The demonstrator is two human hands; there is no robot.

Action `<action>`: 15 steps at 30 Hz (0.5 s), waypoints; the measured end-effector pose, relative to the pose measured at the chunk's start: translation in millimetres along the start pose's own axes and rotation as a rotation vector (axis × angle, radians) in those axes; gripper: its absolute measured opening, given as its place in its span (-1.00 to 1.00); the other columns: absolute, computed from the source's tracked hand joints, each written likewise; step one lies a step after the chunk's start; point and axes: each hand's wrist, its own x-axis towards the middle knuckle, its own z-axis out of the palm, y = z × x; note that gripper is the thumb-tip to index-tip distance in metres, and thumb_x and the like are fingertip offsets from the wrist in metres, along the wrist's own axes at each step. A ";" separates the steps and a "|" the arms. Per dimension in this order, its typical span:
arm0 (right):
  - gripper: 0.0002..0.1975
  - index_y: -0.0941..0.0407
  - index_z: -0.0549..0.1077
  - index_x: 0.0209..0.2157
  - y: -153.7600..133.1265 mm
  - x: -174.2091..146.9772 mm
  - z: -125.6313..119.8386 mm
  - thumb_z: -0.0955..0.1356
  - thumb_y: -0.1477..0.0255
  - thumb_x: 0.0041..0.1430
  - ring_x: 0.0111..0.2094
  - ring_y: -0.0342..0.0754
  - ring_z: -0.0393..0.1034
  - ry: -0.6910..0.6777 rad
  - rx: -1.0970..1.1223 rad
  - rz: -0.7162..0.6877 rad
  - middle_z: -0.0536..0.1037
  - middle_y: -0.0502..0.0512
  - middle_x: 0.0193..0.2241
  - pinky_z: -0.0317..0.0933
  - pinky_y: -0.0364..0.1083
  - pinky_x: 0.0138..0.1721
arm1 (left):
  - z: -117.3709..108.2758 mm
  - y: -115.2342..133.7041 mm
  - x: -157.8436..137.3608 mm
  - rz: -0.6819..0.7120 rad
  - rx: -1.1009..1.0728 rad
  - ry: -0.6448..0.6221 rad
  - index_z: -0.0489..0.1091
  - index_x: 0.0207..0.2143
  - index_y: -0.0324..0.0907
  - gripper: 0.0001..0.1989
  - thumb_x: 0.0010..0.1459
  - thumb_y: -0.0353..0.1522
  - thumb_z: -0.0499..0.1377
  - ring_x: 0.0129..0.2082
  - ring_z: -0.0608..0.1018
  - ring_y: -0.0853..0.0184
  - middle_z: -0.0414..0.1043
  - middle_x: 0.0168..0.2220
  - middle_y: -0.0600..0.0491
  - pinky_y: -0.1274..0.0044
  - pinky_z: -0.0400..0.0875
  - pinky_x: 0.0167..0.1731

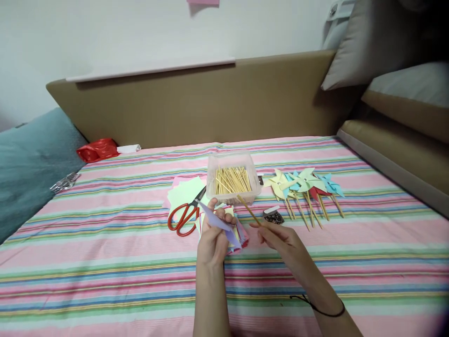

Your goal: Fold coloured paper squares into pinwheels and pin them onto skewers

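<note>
Fingers of the left hand pinch a folded purple paper just below the middle of the frame. Fingers of the right hand pinch the low end of a thin wooden stick, which tilts up and to the left. Both arms come in from the bottom edge, and the right wrist wears a black band.

Just above the hands sits a clear plastic box with many wooden sticks lying in it. Red scissors rest on a pile of colored paper to the left of the box. At the right of the box lies a row of paper pinwheels on sticks. Everything lies on a bed with a striped sheet. A red bag sits at the upper left.
</note>
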 end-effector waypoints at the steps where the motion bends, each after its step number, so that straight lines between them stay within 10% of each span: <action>1: -0.66 0.11 0.37 -0.55 -0.9 -0.7 -0.6 0.26 0.23 0.23 -0.42 -0.08 0.28 0.009 -0.027 -0.022 0.31 0.01 -0.54 0.18 -0.11 -0.35 | 1.9 -2.8 0.9 -0.013 0.009 -0.004 0.36 -0.14 -0.14 -0.39 -0.32 -0.46 0.46 -0.42 0.45 0.45 0.31 -0.48 0.19 0.53 0.34 -0.27; 15: -0.71 0.11 0.48 -0.45 -0.6 -7.5 -5.2 0.29 0.22 0.21 -0.51 -0.12 0.19 0.100 -0.074 -0.039 0.28 -0.02 -0.58 0.06 -0.13 -0.49 | 10.1 -15.6 8.1 0.047 -0.039 0.003 0.37 -0.10 -0.05 -0.34 -0.32 -0.50 0.46 -0.35 0.49 0.46 0.34 -0.52 0.25 0.57 0.33 -0.14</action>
